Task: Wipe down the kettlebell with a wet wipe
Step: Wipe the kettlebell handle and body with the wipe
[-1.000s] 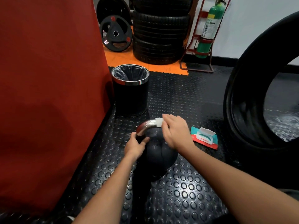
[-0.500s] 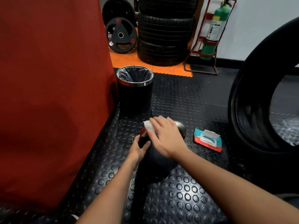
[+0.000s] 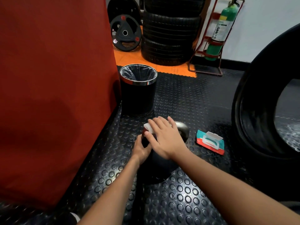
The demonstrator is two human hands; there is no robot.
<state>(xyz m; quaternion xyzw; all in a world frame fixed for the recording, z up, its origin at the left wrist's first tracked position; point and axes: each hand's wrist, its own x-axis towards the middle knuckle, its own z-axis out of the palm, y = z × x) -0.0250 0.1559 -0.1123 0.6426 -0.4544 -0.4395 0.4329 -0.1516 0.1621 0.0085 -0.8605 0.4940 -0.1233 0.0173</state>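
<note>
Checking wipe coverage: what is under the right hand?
A white wet wipe pressed on the kettlebell handle by the right hand; only its left corner shows. The rest of it and the handle there are covered.

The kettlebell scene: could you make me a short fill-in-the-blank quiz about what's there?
1. The right hand presses a white ____ onto the kettlebell handle.
2. The wipes pack lies with its lid ____.
3. The fire extinguisher is coloured ____.
Missing words: wipe; open; green.

Both hands (image 3: 165,140) forward — right fingers flat.
</note>
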